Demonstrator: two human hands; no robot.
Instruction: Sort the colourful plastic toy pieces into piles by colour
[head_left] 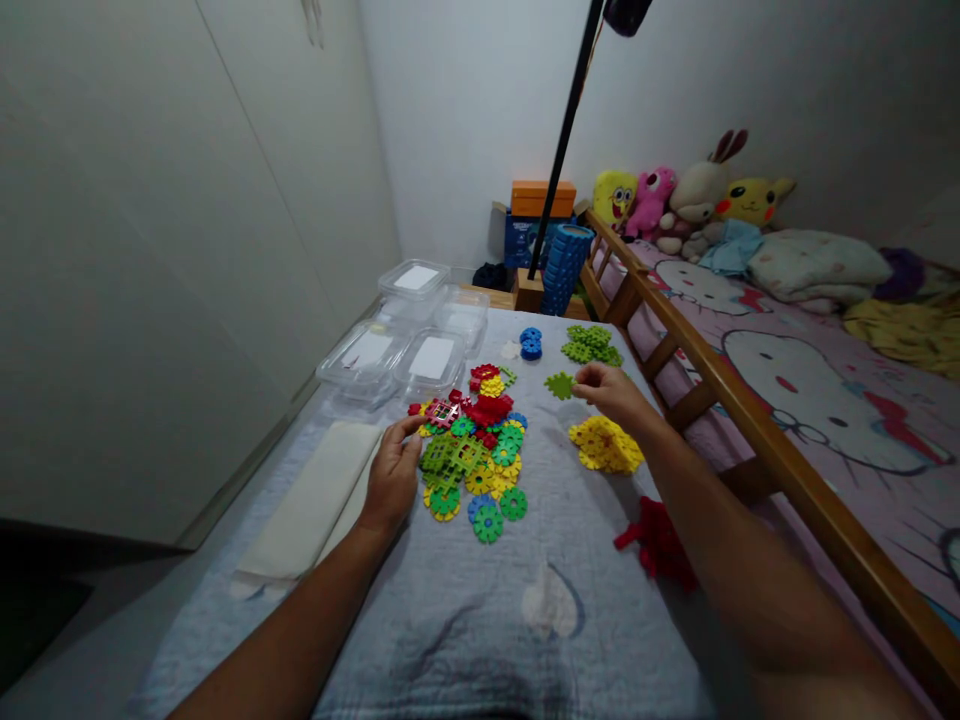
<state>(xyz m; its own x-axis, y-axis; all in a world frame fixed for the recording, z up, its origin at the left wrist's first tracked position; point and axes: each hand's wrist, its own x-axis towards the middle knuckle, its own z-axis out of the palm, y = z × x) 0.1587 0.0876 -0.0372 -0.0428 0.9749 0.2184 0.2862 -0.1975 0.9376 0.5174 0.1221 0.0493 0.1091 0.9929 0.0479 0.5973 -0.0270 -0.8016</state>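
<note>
A mixed heap of plastic gear-shaped building pieces (472, 450) in red, green, yellow and blue lies mid-table on a pale blue quilted cloth (480, 610). My left hand (394, 475) rests at the heap's left edge, fingers curled against the pieces. My right hand (611, 388) reaches to the right of the heap, fingers pinched on a light green gear piece (559, 385). Sorted groups lie around it: light green pieces (592, 345), blue pieces (531, 343), yellow pieces (604, 445) and red pieces (656, 540) partly under my right forearm.
Clear plastic lidded boxes (409, 335) stand at the back left. A folded cream cloth (315, 500) lies on the left. A wooden bed rail (750, 420) runs along the right, with plush toys (690, 195) on the bed. A black pole (562, 140) rises behind the table.
</note>
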